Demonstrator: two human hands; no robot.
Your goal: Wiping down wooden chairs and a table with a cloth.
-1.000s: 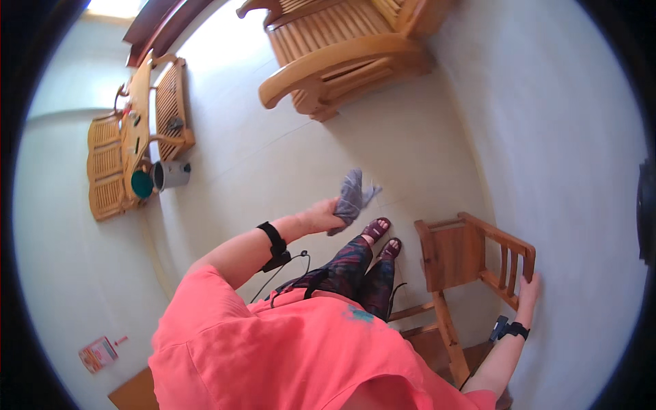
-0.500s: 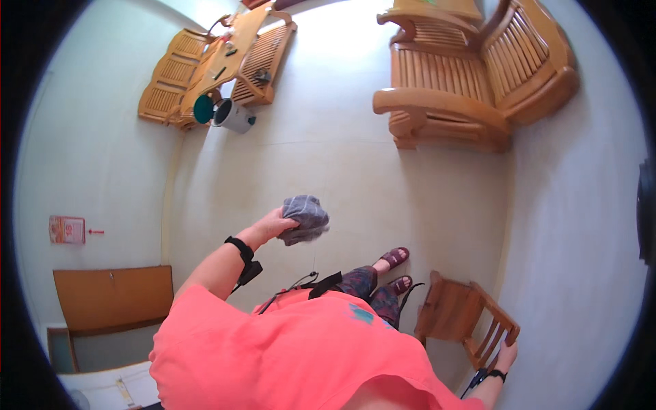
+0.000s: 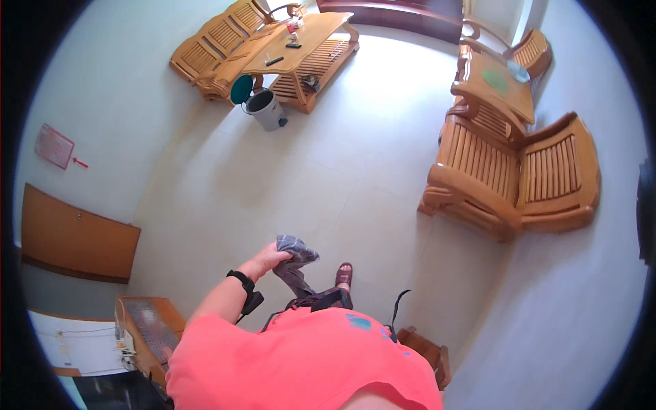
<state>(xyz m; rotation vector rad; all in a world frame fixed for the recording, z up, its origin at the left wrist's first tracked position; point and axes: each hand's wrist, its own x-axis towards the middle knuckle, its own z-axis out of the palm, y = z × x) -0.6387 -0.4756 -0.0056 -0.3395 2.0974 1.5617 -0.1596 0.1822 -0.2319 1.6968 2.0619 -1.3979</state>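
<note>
A crumpled grey cloth with pale lines hangs from my left hand, its lower end drooping over my leg. The fingers of that hand are closed on the cloth, held out in front of my body above the floor. My right hand is out of view. At the lower right, beside my body, part of a small wooden chair shows; the rest of it is hidden by my shirt.
A slatted wooden armchair stands at the right by the wall, with a wooden side table beyond. A grey bin with a green lid stands before the long wooden table and bench. A wooden cabinet is at lower left.
The view has turned toward the right and forward. My right hand, earlier gripping the small chair's back, has left the view. The cloth stays in my left hand and hangs lower.
</note>
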